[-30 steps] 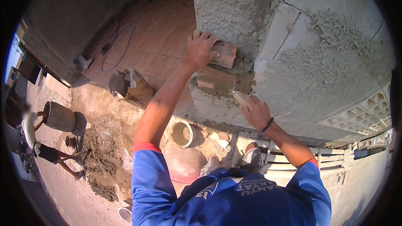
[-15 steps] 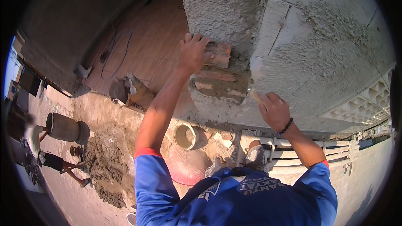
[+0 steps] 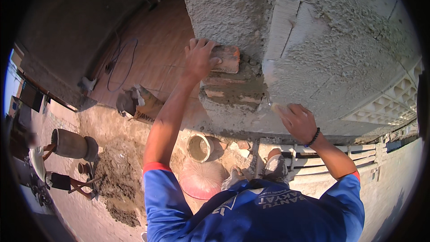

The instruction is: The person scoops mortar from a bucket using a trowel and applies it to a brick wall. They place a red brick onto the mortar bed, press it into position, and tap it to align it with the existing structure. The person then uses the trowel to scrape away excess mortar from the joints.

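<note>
My left hand [image 3: 199,59] is closed around the left end of a reddish brick [image 3: 229,59], thumb on the near side. The brick lies at the foot of a rough cement pillar [image 3: 228,9]. Just nearer, lower brickwork [image 3: 222,81] shows through wet grey mortar [image 3: 251,86]. To the right, my right hand [image 3: 299,122] holds a trowel by its pale yellowish handle [image 3: 282,111]. The trowel's metal shank points at the mortar's right edge; its blade cannot be made out.
A grey rendered wall [image 3: 331,58] stands at right. Below are a bucket [image 3: 200,147], a pinkish sack [image 3: 203,179] and white railings [image 3: 333,157]. At left lie a torn cement bag [image 3: 148,110] and a mortar heap [image 3: 118,175]; another person [image 3: 58,180] stands by a drum [image 3: 69,143].
The view has shifted slightly. My right hand's fingers lie straighter along the trowel handle. My left hand keeps its grip on the brick, which stays by the pillar.
</note>
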Available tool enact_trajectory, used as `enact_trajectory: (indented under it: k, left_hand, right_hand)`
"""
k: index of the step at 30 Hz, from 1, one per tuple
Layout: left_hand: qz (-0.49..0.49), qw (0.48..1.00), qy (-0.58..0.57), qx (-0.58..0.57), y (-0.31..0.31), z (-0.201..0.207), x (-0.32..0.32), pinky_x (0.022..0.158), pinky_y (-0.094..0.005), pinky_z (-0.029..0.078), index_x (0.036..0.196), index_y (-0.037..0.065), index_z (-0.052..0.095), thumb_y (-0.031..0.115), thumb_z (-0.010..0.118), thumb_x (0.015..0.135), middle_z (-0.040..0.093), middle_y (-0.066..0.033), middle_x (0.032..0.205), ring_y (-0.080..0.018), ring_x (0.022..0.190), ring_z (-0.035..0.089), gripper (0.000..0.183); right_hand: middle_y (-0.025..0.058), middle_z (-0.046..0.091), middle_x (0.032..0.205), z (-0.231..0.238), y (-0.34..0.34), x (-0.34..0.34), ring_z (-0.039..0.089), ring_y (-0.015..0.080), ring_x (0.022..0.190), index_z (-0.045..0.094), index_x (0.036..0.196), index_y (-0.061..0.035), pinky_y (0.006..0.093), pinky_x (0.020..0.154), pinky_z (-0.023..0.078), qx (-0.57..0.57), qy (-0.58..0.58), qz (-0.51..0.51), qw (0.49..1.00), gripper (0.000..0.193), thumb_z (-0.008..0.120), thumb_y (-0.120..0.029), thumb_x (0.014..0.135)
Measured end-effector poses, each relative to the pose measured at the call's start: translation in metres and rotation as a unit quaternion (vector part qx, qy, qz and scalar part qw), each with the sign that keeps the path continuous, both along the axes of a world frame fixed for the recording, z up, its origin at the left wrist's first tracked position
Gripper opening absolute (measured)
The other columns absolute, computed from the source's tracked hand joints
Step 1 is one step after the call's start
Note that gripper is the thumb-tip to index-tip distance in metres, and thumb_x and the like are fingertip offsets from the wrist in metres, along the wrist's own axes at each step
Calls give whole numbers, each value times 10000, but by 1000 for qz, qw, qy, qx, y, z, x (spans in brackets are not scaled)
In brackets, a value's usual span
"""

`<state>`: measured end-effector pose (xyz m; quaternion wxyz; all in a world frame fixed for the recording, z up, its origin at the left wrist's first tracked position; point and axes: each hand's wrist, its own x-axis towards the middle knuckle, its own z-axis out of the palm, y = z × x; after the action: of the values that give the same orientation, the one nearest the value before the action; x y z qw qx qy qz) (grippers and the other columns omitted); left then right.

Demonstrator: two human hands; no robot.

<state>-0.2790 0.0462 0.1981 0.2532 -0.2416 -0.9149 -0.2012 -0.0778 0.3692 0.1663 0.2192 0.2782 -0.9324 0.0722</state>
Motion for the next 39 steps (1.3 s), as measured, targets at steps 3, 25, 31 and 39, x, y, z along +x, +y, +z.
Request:
enact_trajectory:
  k: [3,25,31,39]
  left_hand:
    - [3,1000,11,-4,1,-1,-1,953,-475,355,1193,163,666,237,831,728,591,-69,1188,-317,1170,448,499]
    - [12,1000,2,14,3,-3,1,1015,-479,335,1207,154,662,242,828,743,588,-83,1207,-325,1223,435,500]
    - [11,1000,-13,26,2,-3,0,1071,-481,341,1249,153,661,243,828,757,549,-92,1314,-338,1295,405,527]
    - [17,995,54,76,4,-29,-3,1079,-504,352,1257,147,654,172,851,727,448,-163,1397,-407,1295,373,566]
  right_hand:
    - [110,565,862,-1,7,0,640,299,805,666,1188,-145,386,687,554,34,-40,-3,999,354,690,-134,834]
    - [119,625,889,65,-16,-34,678,328,851,673,1202,-189,432,711,570,66,-53,-20,996,352,691,-190,851]
    - [110,604,902,54,-18,-39,675,329,852,667,1213,-174,430,715,572,63,-54,-30,996,374,706,-181,842]
    - [91,586,883,44,-15,-42,668,302,844,677,1200,-177,409,688,566,65,-7,-15,998,379,717,-157,824]
